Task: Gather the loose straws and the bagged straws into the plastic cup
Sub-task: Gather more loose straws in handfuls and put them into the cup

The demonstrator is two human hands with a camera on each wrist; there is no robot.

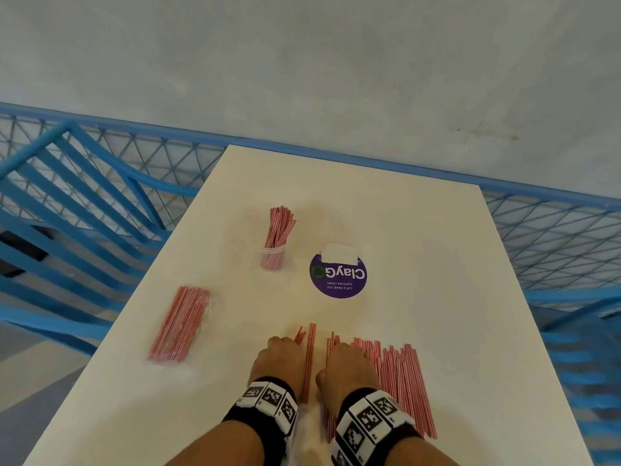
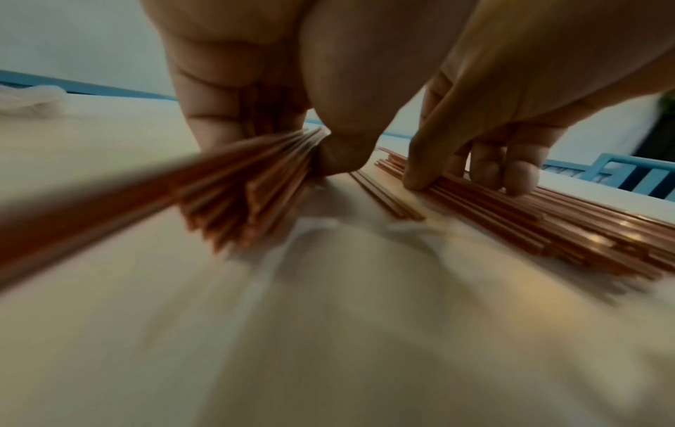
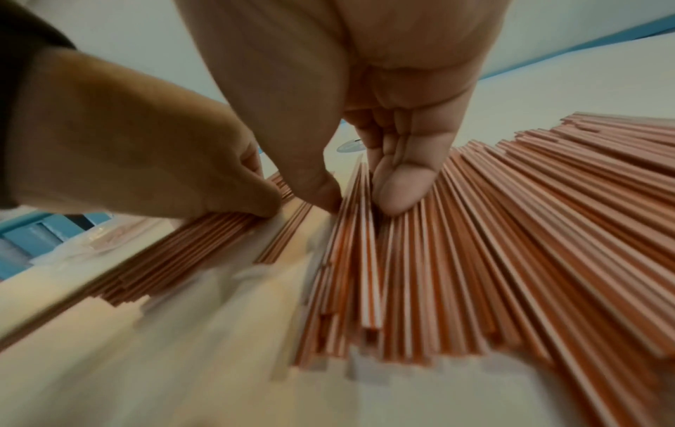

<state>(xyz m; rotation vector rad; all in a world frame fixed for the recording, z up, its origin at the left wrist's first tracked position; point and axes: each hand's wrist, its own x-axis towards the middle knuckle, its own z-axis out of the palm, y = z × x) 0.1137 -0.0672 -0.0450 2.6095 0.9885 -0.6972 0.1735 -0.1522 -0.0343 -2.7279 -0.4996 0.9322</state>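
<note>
A clear plastic cup [image 1: 273, 258] stands mid-table with several red-and-white straws upright in it. The bagged straws [image 1: 179, 324] lie flat near the table's left edge. Loose straws [image 1: 401, 381] are spread side by side at the front right. My left hand [image 2: 314, 153] grips a fanned bundle of straws [image 2: 237, 196] between thumb and curled fingers, low over the table. Just to its right, my right hand [image 3: 359, 199] pinches a few straws at the left side of the loose pile [image 3: 511, 245], thumb on one side and curled fingers on the other.
A round purple sticker [image 1: 337, 277] with a white paper piece lies right of the cup. The white table [image 1: 420, 247] is ringed by a blue mesh fence [image 1: 554, 237], with a blue chair [image 1: 84, 196] at its left.
</note>
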